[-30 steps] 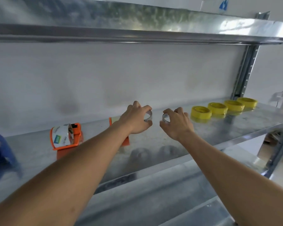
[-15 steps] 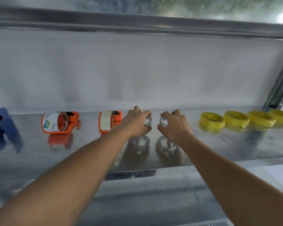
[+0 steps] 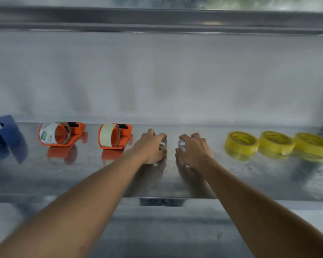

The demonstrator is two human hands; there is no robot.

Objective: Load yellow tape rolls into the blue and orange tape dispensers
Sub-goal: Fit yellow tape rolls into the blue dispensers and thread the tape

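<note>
On the metal shelf (image 3: pixel 250 175), at 3 o'clock from our hands, we find the yellow tape rolls (image 3: pixel 241 143) lying flat in a row, core axes vertical. We judge them light, stiff and smooth-sided; we would grip one across its outer rim. Our left hand (image 3: pixel 151 148) and right hand (image 3: pixel 192 149) each curl around a small clear ring. At 9 o'clock stand two orange dispensers (image 3: pixel 113 137) and a blue dispenser (image 3: pixel 7 135).
</note>
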